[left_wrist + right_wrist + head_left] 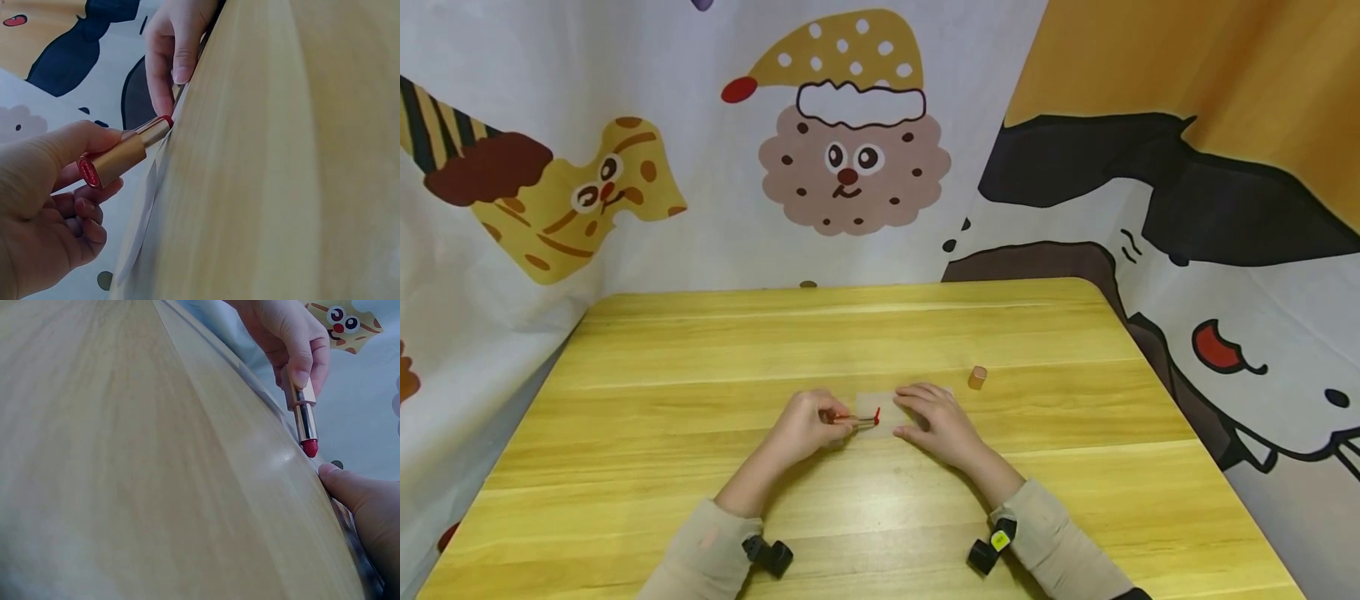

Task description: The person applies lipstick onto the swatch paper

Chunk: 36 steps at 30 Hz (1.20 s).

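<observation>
My left hand pinches a gold lipstick between thumb and fingers. Its bare red tip points right, at a small piece of white paper lying on the table. A short red mark shows on the paper beside the tip. In the right wrist view the red bullet is extended from its shiny tube. My right hand rests over the right part of the paper, fingers relaxed and holding nothing. Its thumb touches down near the paper's edge.
A small copper-coloured cap stands on the wooden table, beyond my right hand. Behind the table hangs a curtain with cartoon prints. Each sleeve has a black wrist camera at its cuff.
</observation>
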Each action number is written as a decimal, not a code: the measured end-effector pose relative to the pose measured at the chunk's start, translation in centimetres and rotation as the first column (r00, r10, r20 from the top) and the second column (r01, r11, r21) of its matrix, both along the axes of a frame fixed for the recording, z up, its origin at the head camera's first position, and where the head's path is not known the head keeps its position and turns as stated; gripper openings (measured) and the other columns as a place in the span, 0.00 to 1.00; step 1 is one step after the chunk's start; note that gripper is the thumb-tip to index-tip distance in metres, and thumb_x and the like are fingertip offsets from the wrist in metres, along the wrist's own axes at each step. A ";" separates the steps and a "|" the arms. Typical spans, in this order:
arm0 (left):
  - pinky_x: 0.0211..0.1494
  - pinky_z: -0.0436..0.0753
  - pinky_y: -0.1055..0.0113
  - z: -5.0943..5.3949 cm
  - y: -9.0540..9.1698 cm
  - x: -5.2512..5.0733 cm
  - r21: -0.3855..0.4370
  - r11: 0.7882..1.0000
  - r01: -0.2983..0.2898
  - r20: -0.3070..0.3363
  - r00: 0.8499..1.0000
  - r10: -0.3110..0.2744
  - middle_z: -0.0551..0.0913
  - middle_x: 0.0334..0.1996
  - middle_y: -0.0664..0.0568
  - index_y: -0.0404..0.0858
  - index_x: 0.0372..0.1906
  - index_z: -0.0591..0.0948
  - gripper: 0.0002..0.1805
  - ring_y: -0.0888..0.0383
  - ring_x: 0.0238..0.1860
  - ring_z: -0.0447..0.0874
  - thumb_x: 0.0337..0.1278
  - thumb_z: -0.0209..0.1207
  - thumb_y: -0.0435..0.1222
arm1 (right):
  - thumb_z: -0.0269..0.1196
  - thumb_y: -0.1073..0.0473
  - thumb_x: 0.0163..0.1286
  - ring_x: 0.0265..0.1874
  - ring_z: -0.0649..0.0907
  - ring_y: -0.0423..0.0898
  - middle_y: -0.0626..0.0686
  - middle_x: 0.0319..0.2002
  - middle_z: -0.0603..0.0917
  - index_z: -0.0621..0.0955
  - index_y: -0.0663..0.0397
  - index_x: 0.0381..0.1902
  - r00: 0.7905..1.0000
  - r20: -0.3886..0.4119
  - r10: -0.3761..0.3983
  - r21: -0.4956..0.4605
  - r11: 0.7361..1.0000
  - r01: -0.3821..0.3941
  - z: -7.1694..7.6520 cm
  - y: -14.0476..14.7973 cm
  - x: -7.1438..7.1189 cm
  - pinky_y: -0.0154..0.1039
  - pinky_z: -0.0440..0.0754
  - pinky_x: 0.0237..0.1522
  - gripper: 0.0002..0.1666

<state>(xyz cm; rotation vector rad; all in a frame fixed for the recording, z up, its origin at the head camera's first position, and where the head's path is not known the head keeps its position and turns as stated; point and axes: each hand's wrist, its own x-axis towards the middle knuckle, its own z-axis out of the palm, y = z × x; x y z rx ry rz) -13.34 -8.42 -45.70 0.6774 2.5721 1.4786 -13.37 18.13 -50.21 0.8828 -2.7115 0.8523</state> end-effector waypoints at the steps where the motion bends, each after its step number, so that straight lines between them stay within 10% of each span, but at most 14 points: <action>1: 0.26 0.78 0.68 0.0 -0.1 0.0 0.000 1.000 -0.001 0.000 1.000 0.001 0.79 0.25 0.56 0.36 0.29 0.86 0.06 0.59 0.26 0.75 0.43 0.71 0.27 | 0.68 0.45 0.61 0.62 0.70 0.50 0.49 0.61 0.76 0.79 0.53 0.59 1.000 -0.002 0.000 0.000 1.000 0.000 0.0 0.0 0.0 0.53 0.62 0.62 0.31; 36: 0.23 0.69 0.70 0.4 -1.4 0.7 0.167 0.976 -0.139 0.007 0.990 0.140 0.80 0.26 0.56 0.40 0.33 0.87 0.06 0.56 0.25 0.70 0.48 0.70 0.30 | 0.67 0.44 0.63 0.62 0.69 0.48 0.48 0.62 0.75 0.78 0.52 0.60 1.000 -0.008 0.002 0.011 1.000 -0.002 -0.1 0.1 0.0 0.52 0.61 0.63 0.31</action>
